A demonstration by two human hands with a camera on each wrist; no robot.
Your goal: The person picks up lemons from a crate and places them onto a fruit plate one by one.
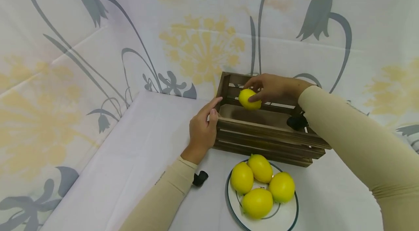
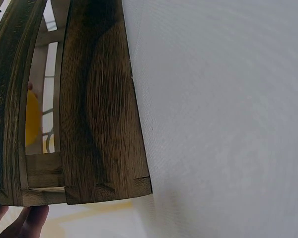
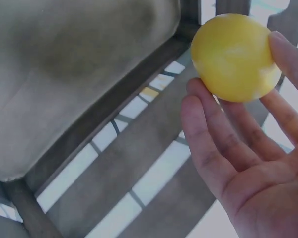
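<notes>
In the head view my right hand (image 1: 273,88) pinches a yellow lemon (image 1: 248,99) between thumb and fingers, over the left part of a dark wooden slatted crate (image 1: 262,128). The right wrist view shows this lemon (image 3: 233,57) at the fingertips, above the bare crate floor (image 3: 84,64). My left hand (image 1: 202,132) rests against the crate's left end, fingers extended and thumb up by the front corner. From the left wrist, its fingertips (image 2: 36,218) touch the end of the slats, and a bit of the lemon (image 2: 33,119) shows through a gap.
In front of the crate stands a white plate (image 1: 284,220) with a dark rim, holding several lemons (image 1: 257,203). White cloth (image 1: 137,158) covers the table. A flower-patterned cloth (image 1: 203,12) hangs close behind the crate. A black object (image 1: 200,178) sits at the left wrist.
</notes>
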